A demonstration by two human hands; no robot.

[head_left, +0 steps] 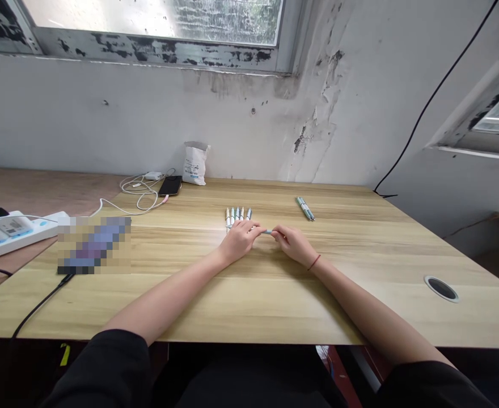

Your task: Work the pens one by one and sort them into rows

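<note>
Currently: 1 pen, pinched betw fingers of your L hand & R hand; 1 pen row, adj L hand, may scatter if knuckles drift fwd.

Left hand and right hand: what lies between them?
A slim pen, its visible part light blue, bridges the left hand and right hand in the head view.

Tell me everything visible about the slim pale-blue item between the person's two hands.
The slim item looks like a pen, perhaps plastic. Only a short pale-blue stretch shows, nearly level from side to side. The fingers of the left hand hold one end and those of the right hand the other, hiding both tips. It is over the wood-grain table; whether it touches the tabletop cannot be told.
</note>
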